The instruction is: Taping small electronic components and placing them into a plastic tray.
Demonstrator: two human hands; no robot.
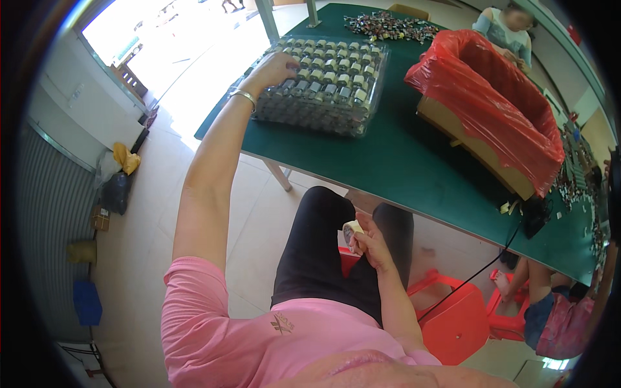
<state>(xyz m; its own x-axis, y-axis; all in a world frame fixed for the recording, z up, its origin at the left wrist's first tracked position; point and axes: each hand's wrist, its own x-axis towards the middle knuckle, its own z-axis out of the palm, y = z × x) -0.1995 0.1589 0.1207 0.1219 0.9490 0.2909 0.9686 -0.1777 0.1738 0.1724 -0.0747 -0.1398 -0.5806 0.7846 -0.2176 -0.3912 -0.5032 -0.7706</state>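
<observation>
My left hand (273, 70) reaches over the left side of a stack of clear plastic trays (317, 116). The top tray holds rows of small block-shaped parts (330, 64) with pale yellow and grey tops. The fingers of that hand are bent down among the parts, and whatever they pinch is hidden. Above my lap, my right hand (373, 244) is closed around a small rounded cream-and-grey piece (352, 234), whose exact kind I cannot make out. A bracelet circles my left wrist.
On the green table (388, 161) stands a cardboard box (466, 139) lined with a red plastic bag (479, 97). Small loose parts (391, 27) lie heaped at the far edge. A person (511, 32) sits across the table; another is at lower right, near red stools (456, 323). A black cable hangs down.
</observation>
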